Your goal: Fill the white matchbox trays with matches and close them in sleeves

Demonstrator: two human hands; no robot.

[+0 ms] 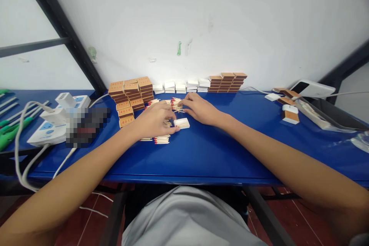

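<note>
A small white inner matchbox tray [182,123] lies on the blue table with a few matches inside. My left hand [154,118] has its thumb and index finger curled at the tray's left end, and loose matches are partly hidden under this hand. Just behind the tray, my right hand [200,108] bends its fingers down on a heap of red-tipped matches [174,102], gripping at its near right side. Another bunch of matches [162,139] lies in front of my left hand.
Stacked brown matchboxes [132,90] stand at the back left, more matchboxes [226,83] at the back right. White trays [181,88] line the wall between them. Power strips [57,123] with cables sit left. A white device [313,87] and loose boxes [290,115] lie right.
</note>
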